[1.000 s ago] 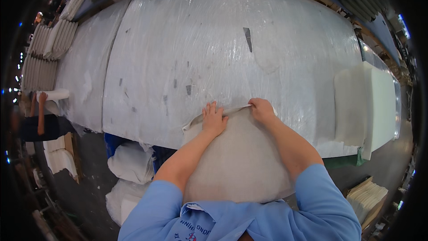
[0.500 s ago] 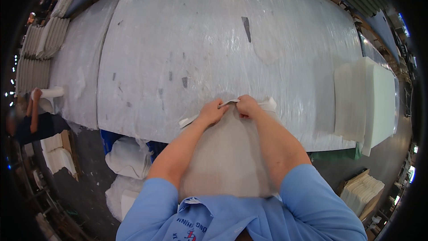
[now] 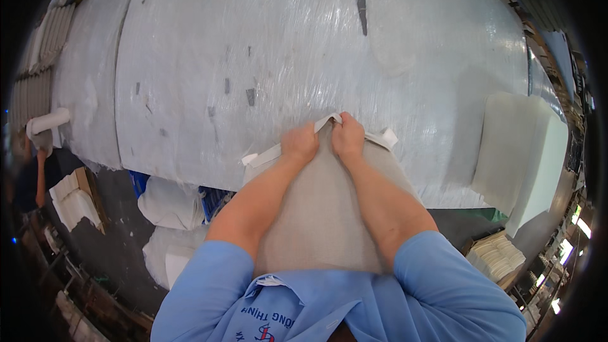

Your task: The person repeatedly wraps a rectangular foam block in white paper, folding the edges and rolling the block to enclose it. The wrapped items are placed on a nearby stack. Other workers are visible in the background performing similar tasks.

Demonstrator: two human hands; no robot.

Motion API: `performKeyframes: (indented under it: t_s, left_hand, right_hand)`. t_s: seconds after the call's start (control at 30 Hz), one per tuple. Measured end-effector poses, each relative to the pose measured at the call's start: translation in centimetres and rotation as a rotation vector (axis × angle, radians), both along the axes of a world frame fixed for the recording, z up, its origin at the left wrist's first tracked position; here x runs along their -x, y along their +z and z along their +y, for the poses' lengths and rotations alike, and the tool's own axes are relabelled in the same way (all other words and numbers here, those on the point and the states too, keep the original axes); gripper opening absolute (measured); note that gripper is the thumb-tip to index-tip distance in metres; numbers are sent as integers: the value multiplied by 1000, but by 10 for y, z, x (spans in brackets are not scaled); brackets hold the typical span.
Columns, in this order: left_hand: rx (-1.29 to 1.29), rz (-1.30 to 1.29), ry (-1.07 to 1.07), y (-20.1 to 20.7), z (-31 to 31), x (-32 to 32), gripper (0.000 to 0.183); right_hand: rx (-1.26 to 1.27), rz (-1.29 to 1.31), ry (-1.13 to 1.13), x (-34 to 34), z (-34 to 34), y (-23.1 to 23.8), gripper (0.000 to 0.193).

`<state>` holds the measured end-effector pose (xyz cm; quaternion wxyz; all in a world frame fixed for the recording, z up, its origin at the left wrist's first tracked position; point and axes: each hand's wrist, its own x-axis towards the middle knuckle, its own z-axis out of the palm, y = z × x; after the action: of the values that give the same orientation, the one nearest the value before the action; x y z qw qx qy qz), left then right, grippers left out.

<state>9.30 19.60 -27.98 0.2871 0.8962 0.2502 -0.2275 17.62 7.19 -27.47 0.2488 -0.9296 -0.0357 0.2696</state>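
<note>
A light grey fabric cover (image 3: 316, 215) stretches from my chest toward the table, with a pale folded band along its far edge. My left hand (image 3: 300, 144) is closed on that edge, and my right hand (image 3: 348, 136) grips it a short way to the right. Between the two hands the band bulges up in a small arch. Small white end flaps stick out past each hand. Whatever fills the cover, if anything, is hidden.
A wide table (image 3: 190, 38) wrapped in shiny plastic film lies ahead, with dark tape scraps on it. At the right stands a stack of pale sheets (image 3: 513, 152). Plastic-wrapped white bundles (image 3: 171, 206) sit at the lower left. A co-worker (image 3: 38, 171) handles a white roll at far left.
Both hands have drawn slightly farther apart in grip, and the band between them now arches upward. My view has shifted a little, moving the surroundings; the co-worker's white roll is tilted differently.
</note>
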Motion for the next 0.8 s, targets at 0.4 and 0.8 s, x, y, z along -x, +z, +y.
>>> performKeyframes:
  t_s: [0.4,0.8]
  left_hand:
    - [247,72,-46,22,22,-14,48]
    - [-2,38,-44,38,7,43,52]
  right_hand:
    - [-135,-44,5,-10,-7,-16,28]
    - [46,763,453,-46,-17,55,38]
